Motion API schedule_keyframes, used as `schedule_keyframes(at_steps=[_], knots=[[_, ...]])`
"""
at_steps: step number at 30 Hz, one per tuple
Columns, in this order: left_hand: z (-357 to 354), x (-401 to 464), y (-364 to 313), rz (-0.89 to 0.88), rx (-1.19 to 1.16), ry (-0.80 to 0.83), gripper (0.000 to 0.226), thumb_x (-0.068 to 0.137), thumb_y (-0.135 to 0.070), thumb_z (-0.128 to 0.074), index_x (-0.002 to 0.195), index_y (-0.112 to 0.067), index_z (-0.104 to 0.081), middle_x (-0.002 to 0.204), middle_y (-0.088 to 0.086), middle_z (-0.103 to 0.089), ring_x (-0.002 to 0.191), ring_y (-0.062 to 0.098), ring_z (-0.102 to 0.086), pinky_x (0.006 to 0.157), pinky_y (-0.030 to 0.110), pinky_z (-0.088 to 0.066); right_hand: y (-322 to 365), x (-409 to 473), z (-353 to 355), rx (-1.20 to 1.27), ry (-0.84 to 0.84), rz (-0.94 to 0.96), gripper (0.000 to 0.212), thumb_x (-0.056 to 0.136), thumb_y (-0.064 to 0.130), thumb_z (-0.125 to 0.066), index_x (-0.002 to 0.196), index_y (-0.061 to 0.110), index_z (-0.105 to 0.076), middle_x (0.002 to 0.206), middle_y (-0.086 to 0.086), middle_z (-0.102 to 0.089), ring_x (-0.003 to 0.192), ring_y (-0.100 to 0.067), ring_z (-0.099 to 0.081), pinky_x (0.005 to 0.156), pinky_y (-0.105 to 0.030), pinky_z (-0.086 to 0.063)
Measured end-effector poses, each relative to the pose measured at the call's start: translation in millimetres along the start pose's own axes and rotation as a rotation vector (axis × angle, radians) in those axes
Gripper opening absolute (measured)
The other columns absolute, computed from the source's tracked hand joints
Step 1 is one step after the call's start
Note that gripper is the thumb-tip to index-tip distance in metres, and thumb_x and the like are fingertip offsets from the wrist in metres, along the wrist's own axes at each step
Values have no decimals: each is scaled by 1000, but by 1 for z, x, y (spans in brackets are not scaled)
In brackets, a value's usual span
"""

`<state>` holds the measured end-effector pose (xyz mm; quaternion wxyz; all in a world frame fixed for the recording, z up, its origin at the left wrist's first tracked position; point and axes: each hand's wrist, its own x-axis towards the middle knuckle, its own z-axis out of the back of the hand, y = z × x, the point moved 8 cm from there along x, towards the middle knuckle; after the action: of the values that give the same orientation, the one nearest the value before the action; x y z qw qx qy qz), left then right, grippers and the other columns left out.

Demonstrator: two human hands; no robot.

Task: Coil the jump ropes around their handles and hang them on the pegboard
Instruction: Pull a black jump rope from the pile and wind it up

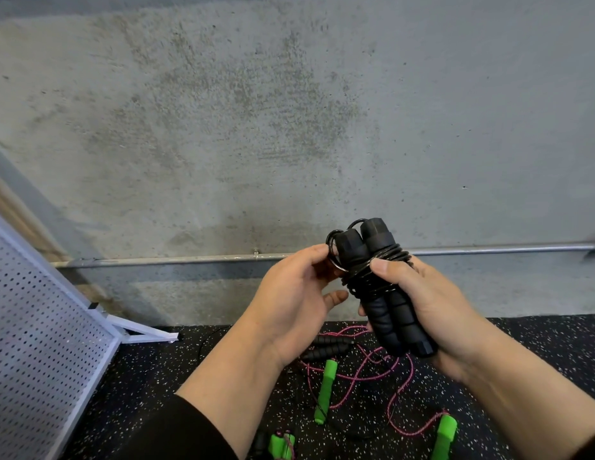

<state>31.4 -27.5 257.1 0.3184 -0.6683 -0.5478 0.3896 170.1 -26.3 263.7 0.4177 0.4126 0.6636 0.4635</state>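
A black jump rope (pixel 379 290) has its two foam handles side by side, with the thin black cord wound around their upper part. My right hand (pixel 432 313) grips both handles from the right, thumb pressed on the coils. My left hand (pixel 296 293) pinches a loop of the cord near the handle tops. The white pegboard (pixel 40 327) leans at the far left, below and away from both hands.
On the speckled black floor (pixel 150 376) lie green handles (pixel 326 390), a pink cord (pixel 372 370), another black-handled rope (pixel 326 350) and a coiled green pair (pixel 283 444). A metal pipe (pixel 488 250) runs along the concrete wall.
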Motion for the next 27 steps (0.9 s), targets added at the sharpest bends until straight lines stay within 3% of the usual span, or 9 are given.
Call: schedule_keyframes(at_steps=[3, 7, 11, 15, 19, 22, 24, 27], knots=[[1, 1, -1, 28, 24, 5, 24, 100, -19, -52, 121, -9, -61, 104, 6, -64, 87, 14, -59, 74, 31, -43, 4, -2, 1, -22, 6, 22, 28, 75, 38, -73, 96, 20, -71, 85, -17, -71, 66, -26, -67, 56, -33, -54], [8, -1, -6, -74, 46, -126, 25, 92, -1, -65, 114, -11, -56, 91, 11, -66, 76, 17, -63, 73, 31, -49, 12, -3, 3, -99, 31, 75, 10, 73, 34, -72, 82, 30, -72, 79, -13, -70, 64, -23, -64, 55, -31, -53], [10, -5, -15, -209, 214, -221, 16, 88, 2, -69, 83, -13, -65, 81, 10, -68, 78, 19, -65, 77, 31, -56, 13, -2, 4, -137, 0, 120, 21, 68, 39, -78, 86, 30, -73, 82, -10, -71, 70, -22, -65, 60, -31, -53], [10, -9, -12, -232, 193, -294, 12, 88, 3, -69, 85, -4, -77, 87, 13, -76, 80, 22, -73, 77, 32, -60, 12, 1, 5, -201, -24, 145, 34, 64, 44, -80, 93, 29, -72, 92, -16, -74, 75, -22, -67, 68, -35, -53], [7, -11, -11, -188, 207, -277, 17, 94, -10, -65, 89, -8, -82, 96, 13, -78, 89, 19, -73, 89, 38, -59, 12, 4, 4, -266, -42, 174, 36, 63, 47, -80, 94, 31, -70, 85, -9, -74, 73, -19, -67, 69, -36, -53], [19, -6, -9, -108, 247, -288, 24, 97, -32, -68, 87, -13, -79, 100, 7, -78, 98, 23, -73, 85, 37, -57, 11, 4, -2, -327, -10, 173, 30, 69, 41, -77, 96, 32, -68, 80, -1, -73, 70, -11, -66, 67, -29, -51], [29, -7, -13, -110, 330, -365, 29, 96, -37, -69, 77, -16, -76, 92, 1, -74, 89, 19, -68, 77, 34, -53, 8, 5, -5, -351, -22, 169, 34, 70, 43, -76, 100, 30, -68, 80, 2, -74, 70, -7, -66, 67, -25, -49], [29, -11, -21, -201, 539, -452, 35, 100, -35, -62, 83, -5, -69, 77, -1, -60, 72, 14, -52, 70, 30, -45, 3, 5, -7, -327, -57, 163, 31, 77, 41, -78, 103, 27, -68, 83, 0, -76, 70, -8, -69, 69, -28, -48]])
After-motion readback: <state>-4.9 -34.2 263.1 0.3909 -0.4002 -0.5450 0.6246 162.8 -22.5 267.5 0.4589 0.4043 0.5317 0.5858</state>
